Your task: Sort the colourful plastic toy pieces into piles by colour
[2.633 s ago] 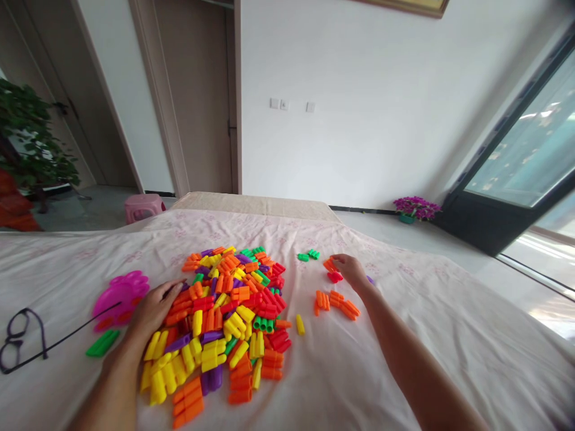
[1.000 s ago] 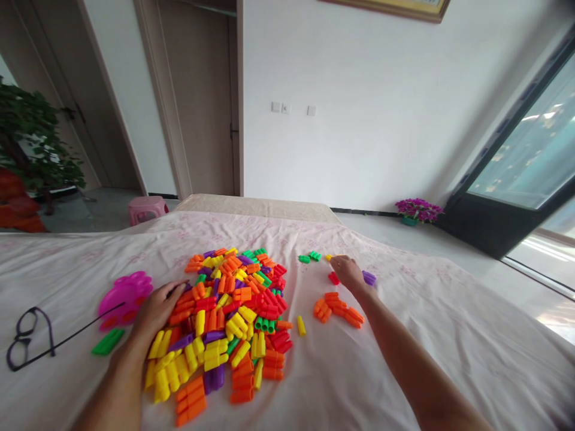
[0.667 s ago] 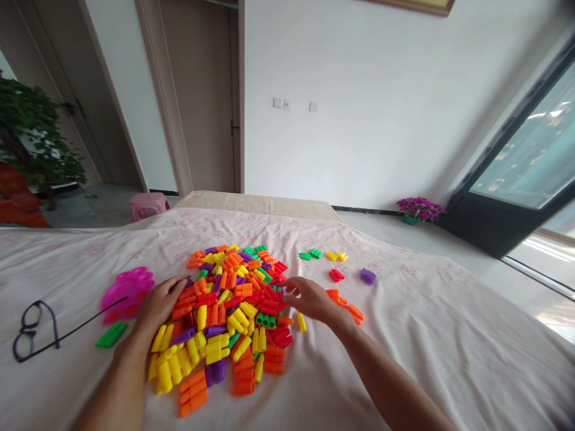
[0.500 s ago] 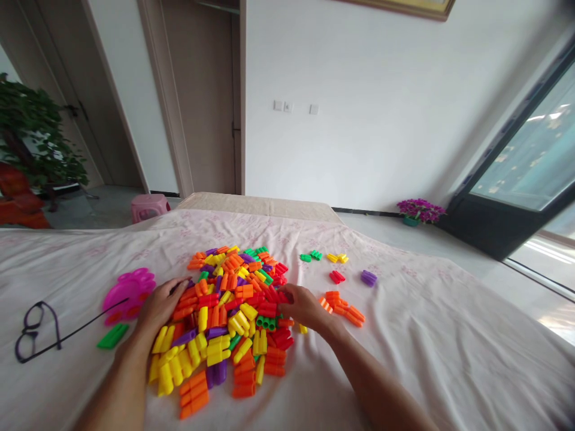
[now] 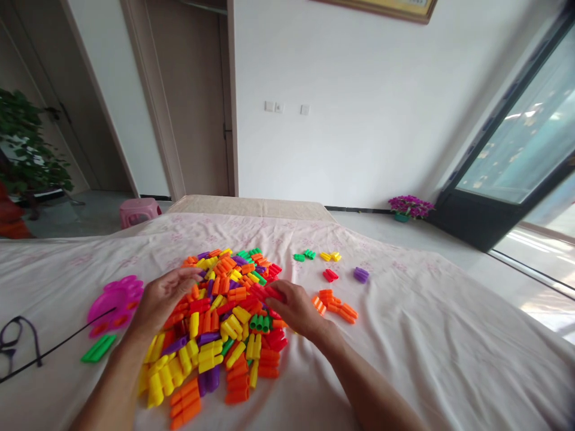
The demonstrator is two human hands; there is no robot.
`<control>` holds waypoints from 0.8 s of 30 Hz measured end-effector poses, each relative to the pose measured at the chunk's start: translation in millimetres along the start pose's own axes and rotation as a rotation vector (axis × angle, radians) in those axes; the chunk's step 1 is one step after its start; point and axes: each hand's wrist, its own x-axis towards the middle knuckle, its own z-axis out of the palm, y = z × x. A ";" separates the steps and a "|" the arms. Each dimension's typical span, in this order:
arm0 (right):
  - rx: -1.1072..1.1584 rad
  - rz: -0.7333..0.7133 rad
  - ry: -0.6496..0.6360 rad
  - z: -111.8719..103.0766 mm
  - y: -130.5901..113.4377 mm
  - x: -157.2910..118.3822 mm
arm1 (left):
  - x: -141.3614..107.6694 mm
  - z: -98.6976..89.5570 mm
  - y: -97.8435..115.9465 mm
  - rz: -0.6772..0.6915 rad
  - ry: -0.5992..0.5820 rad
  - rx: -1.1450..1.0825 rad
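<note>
A heap of plastic building blocks (image 5: 220,323) in red, orange, yellow, green and purple, each like short tubes joined side by side, lies between my hands. My right hand (image 5: 296,306) pinches a red block (image 5: 266,292) at the heap's right side. At the left edge, my left hand (image 5: 166,294) hovers with its fingers stretched toward the heap and nothing visible in them. Beyond my right hand lie loose orange blocks (image 5: 333,303), a red block (image 5: 330,275), a purple block (image 5: 361,275), yellow blocks (image 5: 331,257) and green blocks (image 5: 305,255).
Left of the heap are a pink plastic piece (image 5: 105,308), a green block (image 5: 99,348) and black-framed glasses (image 5: 20,344). A pale flowered cloth (image 5: 422,335) covers the table. On the floor behind stand a pink stool (image 5: 140,211) and a pot of purple flowers (image 5: 409,207).
My left hand has risen off the heap and its fingers have straightened. The right hand has lifted slightly with a red block between its fingers. The view has shifted a little to the right.
</note>
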 end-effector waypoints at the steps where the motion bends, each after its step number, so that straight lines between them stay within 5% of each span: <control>1: -0.007 -0.028 -0.004 0.8 -5.4 -0.9 | -3.1 9.9 12.6 0.030 -0.099 0.016; 5: 0.005 -0.089 -0.034 5.0 -18.6 -5.8 | -20.7 57.6 47.4 0.147 -0.411 0.115; 9: 0.028 -0.122 -0.078 4.2 -16.1 -6.6 | -32.0 86.8 53.8 0.203 -0.345 0.116; 13: -0.094 -0.062 0.011 -14.0 12.1 1.0 | -26.3 82.4 39.7 0.107 -0.256 0.108; 16: -0.287 0.115 0.136 -38.6 51.6 4.8 | -18.8 73.6 27.5 0.045 -0.212 0.089; 20: -0.482 0.354 0.170 -68.9 103.2 1.2 | -15.7 71.2 22.3 0.070 -0.214 0.093; 24: -0.530 0.455 0.285 -84.4 120.6 -3.3 | -18.7 76.8 25.3 0.110 -0.232 0.100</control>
